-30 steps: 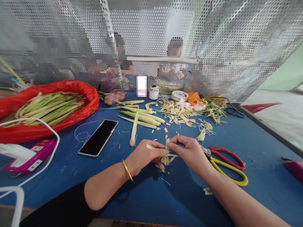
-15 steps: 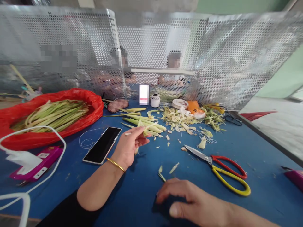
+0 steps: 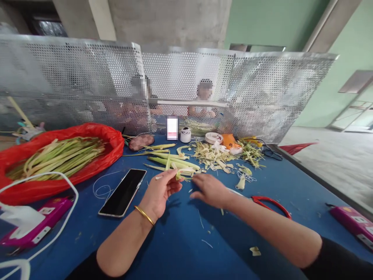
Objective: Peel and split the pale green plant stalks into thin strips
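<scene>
My left hand (image 3: 160, 192), with a gold bangle on the wrist, pinches a small folded piece of pale green leaf (image 3: 179, 175) just above the blue table (image 3: 180, 249). My right hand (image 3: 210, 189) reaches forward over the table, fingers stretched out and holding nothing, its fingertips close to that folded leaf. Just beyond both hands lie several long leaf stalks (image 3: 169, 159). The red and yellow scissors (image 3: 271, 203) lie behind my right forearm, which hides most of them.
A red bag full of green leaf strips (image 3: 58, 155) sits at the left. A black phone (image 3: 122, 191) lies by my left hand. Leaf scraps (image 3: 218, 153), tape rolls and a perforated metal screen stand at the back; people sit behind it. Pink boxes lie at both sides.
My right hand came up from the near table edge and reached forward toward the folded leaf. My left hand still holds that leaf in about the same place. The view tilted upward.
</scene>
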The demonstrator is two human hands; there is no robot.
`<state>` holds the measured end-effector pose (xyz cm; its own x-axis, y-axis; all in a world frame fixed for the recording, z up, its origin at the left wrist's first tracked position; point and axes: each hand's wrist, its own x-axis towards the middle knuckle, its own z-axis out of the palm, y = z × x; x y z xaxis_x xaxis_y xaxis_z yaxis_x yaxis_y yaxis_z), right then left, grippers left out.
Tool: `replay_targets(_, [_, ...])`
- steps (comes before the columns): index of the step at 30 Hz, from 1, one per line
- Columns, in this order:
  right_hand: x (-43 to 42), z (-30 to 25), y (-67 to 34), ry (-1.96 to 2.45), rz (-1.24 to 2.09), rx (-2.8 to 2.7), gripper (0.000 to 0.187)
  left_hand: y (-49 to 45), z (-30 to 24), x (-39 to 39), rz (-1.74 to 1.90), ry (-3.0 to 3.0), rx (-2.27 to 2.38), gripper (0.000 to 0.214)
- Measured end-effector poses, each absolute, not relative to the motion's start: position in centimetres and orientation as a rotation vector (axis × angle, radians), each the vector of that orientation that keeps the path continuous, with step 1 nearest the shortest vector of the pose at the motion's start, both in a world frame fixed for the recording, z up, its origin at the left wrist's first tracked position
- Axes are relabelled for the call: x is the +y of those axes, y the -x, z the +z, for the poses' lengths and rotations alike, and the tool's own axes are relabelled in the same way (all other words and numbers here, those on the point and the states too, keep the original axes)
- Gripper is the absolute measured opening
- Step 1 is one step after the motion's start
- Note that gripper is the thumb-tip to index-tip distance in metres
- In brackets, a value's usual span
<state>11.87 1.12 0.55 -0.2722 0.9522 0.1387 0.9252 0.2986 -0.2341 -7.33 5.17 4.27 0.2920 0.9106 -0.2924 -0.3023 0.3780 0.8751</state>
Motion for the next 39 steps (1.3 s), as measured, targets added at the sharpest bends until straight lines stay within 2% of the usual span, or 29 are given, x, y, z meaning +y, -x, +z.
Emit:
replay_targets(3, [0.3, 1.9, -12.9, 1.927, 0.037, -2.074, 0.035, 7.3, 4.3, 5.1, 0.917, -0.788, 0.936, 0.01])
replay_targets(5, [-1.9, 2.7, -12.4, 1.893, 0.126, -2.078, 0.032, 7.3, 4.4, 4.8, 0.89, -0.789, 0.917, 0.011])
replay_targets(8, [-4.9, 3.0, -10.5, 1.438, 1.183, -2.12, 0.032, 7.2, 4.5, 4.3, 0.844, -0.803, 0.884, 0.013])
replay_targets(9, [-5.2, 3.0, -9.9, 1.3, 1.394, -2.146, 0.031, 7.1, 4.5, 4.2, 0.832, -0.807, 0.881, 0.013])
replay_targets(10, [-5.1, 2.9, -9.6, 1.316, 1.35, -2.147, 0.028, 7.1, 4.5, 4.1, 0.821, -0.813, 0.879, 0.013])
replay_targets(12, [-4.1, 2.9, -9.7, 1.665, 0.726, -1.978, 0.018, 7.0, 4.3, 4.0, 0.805, -0.829, 0.887, 0.013])
replay_targets(13, [-3.5, 3.1, -10.0, 1.753, 0.537, -1.877, 0.015, 7.0, 4.2, 4.0, 0.803, -0.834, 0.896, 0.012])
replay_targets(15, [-3.0, 3.6, -10.8, 1.83, 0.33, -1.768, 0.029, 6.9, 4.0, 4.2, 0.815, -0.832, 0.914, 0.011])
replay_targets(16, [-3.2, 3.9, -11.1, 1.844, 0.297, -1.763, 0.03, 6.9, 4.0, 4.2, 0.824, -0.827, 0.924, 0.011])
replay_targets(18, [-4.4, 4.3, -11.3, 1.845, 0.469, -1.892, 0.017, 6.9, 4.1, 4.3, 0.836, -0.823, 0.932, 0.01])
replay_targets(20, [-5.9, 4.2, -11.2, 1.715, 1.062, -2.088, 0.027, 6.9, 4.2, 4.1, 0.827, -0.828, 0.933, 0.011])
replay_targets(21, [-6.4, 4.0, -11.3, 1.66, 1.208, -2.12, 0.027, 6.9, 4.2, 4.0, 0.813, -0.834, 0.928, 0.011])
replay_targets(22, [-6.7, 3.7, -11.6, 1.669, 1.153, -2.119, 0.021, 6.9, 4.2, 3.8, 0.795, -0.844, 0.92, 0.011])
replay_targets(23, [-6.6, 3.5, -12.1, 1.747, 0.888, -2.079, 0.013, 6.8, 4.1, 3.7, 0.775, -0.856, 0.91, 0.012])
replay_targets(24, [-6.4, 3.3, -12.8, 1.844, 0.487, -2.007, 0.011, 6.8, 4.0, 3.5, 0.748, -0.872, 0.9, 0.013])
replay_targets(26, [-5.5, 3.4, -15.0, 1.979, -0.157, -1.917, 0.024, 6.7, 3.8, 3.4, 0.701, -0.904, 0.898, 0.016])
replay_targets(27, [-5.1, 3.5, -16.4, 2.051, -0.327, -1.903, 0.024, 6.6, 3.6, 3.4, 0.682, -0.921, 0.904, 0.018])
replay_targets(33, [-4.8, 2.9, -23.7, 2.236, -0.342, -1.932, 0.026, 6.0, 3.6, 3.5, 0.696, -1.132, 0.966, 0.031])
replay_targets(37, [-4.8, 0.9, -25.0, 2.203, -0.277, -1.971, 0.032, 5.0, 3.0, 3.5, 0.689, -1.332, 0.956, 0.035])
replay_targets(39, [-4.5, 0.3, -25.0, 2.156, -0.226, -1.959, 0.03, 4.7, 2.3, 3.7, 0.59, -1.357, 0.98, 0.038])
